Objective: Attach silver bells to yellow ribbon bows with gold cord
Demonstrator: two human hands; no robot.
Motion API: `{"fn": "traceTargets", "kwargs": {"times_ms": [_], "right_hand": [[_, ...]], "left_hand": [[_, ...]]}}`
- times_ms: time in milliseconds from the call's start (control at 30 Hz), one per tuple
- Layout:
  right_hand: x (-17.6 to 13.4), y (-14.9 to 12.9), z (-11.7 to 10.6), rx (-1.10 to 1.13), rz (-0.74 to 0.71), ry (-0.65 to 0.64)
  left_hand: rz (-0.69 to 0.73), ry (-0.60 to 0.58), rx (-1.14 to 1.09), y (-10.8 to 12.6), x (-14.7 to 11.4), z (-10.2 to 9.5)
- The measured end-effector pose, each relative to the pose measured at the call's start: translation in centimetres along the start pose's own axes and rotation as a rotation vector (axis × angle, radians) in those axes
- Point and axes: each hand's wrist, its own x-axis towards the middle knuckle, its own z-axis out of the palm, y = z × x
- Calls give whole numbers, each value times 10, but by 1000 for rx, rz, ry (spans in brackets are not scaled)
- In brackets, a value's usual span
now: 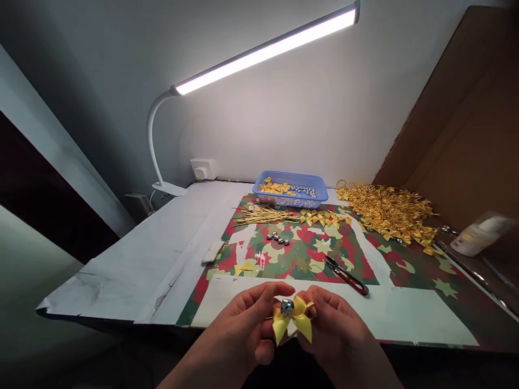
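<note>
Low at the table's front edge, a yellow ribbon bow (302,323) with a shiny silver bell (287,307) at its middle is between my two hands. My left hand (252,316) has curled fingers at the bow's left side, the thumb and forefinger close to the bell. On the other side, my right hand (338,319) pinches the bow's right edge, where a bit of gold-coloured tie sticks out. My fingertips behind the bow are partly hidden. A second yellow bow (243,268) lies flat on the patterned mat beyond my left hand.
Red-handled thread snips (347,276) lie beyond my right hand. Several bells (278,238), gold ties (263,214) and a row of bows (324,218) lie mid-mat. Behind stand a blue basket (290,201), a heap of bows (389,210), a bottle (476,236) and a lamp (152,135).
</note>
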Motion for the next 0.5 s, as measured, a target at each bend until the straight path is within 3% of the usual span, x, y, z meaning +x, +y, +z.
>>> {"fn": "traceTargets", "kwargs": {"times_ms": [200,367,500], "right_hand": [[4,3,0,196,11,-117],[5,3,4,151,-1,-29],[3,6,4,149,-13,-44]], "left_hand": [[-33,-2,-78,4,-1,-2],[0,-53,-93,6,-4,-3],[-1,-72,-15,8,-6,-3]]}}
